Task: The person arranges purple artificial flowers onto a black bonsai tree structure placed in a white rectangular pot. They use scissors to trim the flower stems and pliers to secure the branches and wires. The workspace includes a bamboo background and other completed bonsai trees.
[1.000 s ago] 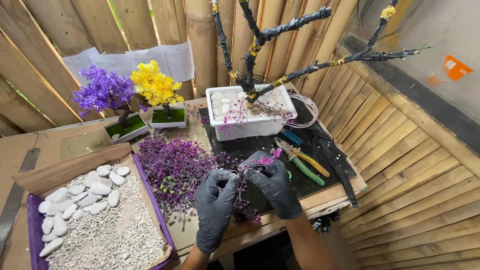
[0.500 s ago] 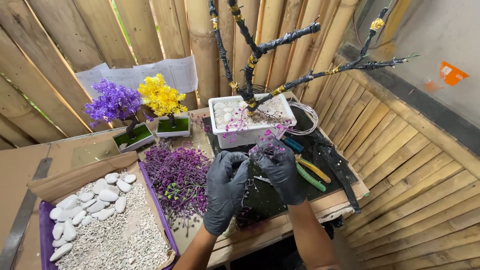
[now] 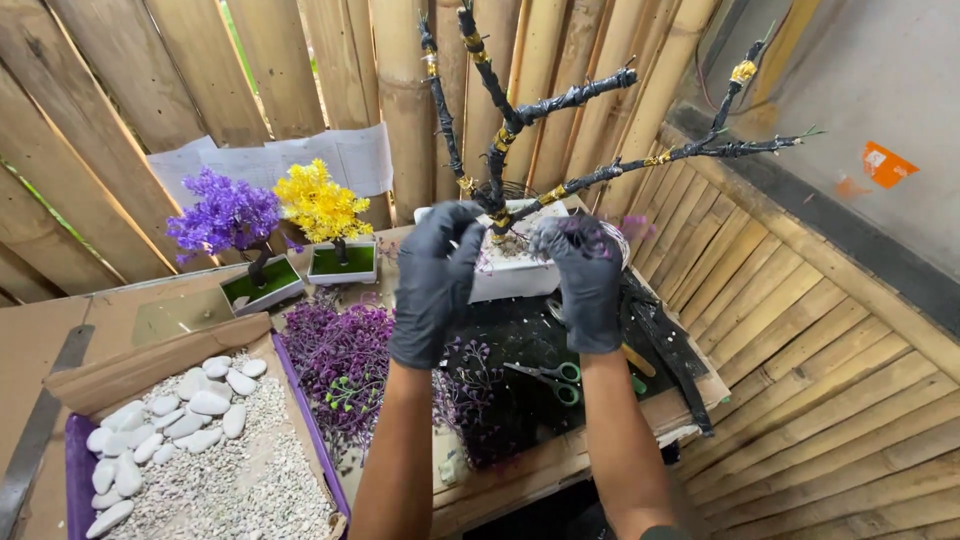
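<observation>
Bare black wrapped tree (image 3: pixel 500 130) in white pot (image 3: pixel 510 275), left hand (image 3: pixel 435 280) clasping trunk, right hand (image 3: pixel 585 280) pinching purple sprig (image 3: pixel 580 228).

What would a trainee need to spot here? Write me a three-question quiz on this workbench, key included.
1. True or false: both hands wear dark gloves.
2. What sits in the white planter? A) a bare dark wire tree B) a cactus C) a candle
3. What colours are the two small finished trees at the back?

Key
1. True: the left hand and the right hand are gloved, raised at the base of the wire tree.
2. A.
3. The purple tree and the yellow tree, each in its own small tray.
</observation>
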